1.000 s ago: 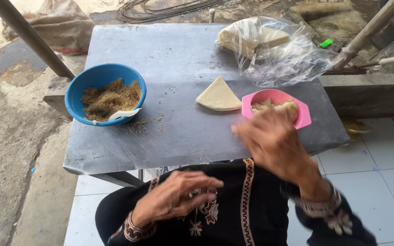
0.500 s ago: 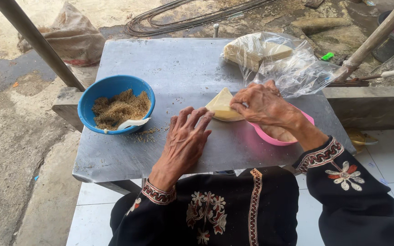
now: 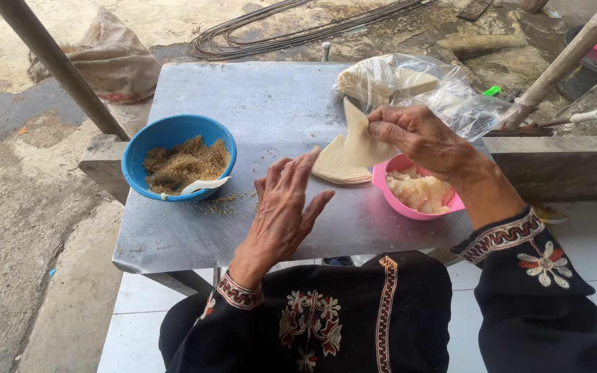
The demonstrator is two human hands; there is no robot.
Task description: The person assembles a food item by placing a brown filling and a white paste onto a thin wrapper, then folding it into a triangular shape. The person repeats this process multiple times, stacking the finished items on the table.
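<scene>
Now the grey metal tabletop (image 3: 257, 103) carries everything, and the change on it is plain: half a second ago both hands lay flat on the pale stack of thin wrappers, and now the top sheet (image 3: 364, 138) is peeled up on edge. The right hand (image 3: 419, 138) has it pinched between thumb and fingertips, its other fingers loosely curled, and the sheet stands nearly upright just left of that hand, its lower edge meeting the rest of the stack (image 3: 336, 166) (how many sheets remain there I cannot tell).

The left hand (image 3: 285, 211) has drawn back toward the body; it is open, fingers spread and slightly bent, holding nothing, its fingertips just short of the stack. By my reading one wrapper is being separated from the pile, with the open hand ready to take or steady it.

Beyond the right hand lies a clear plastic bag (image 3: 423, 90) with more pale sheets inside. Well to the left of the left hand sits a blue bowl (image 3: 174, 135) of brown crumbly filling with a white spoon (image 3: 203, 185) resting in it. Under the right wrist, touching the stack's side, is a pink bowl (image 3: 390, 192) of pale mash. Loose crumbs (image 3: 226, 200) lie beside the blue bowl.
</scene>
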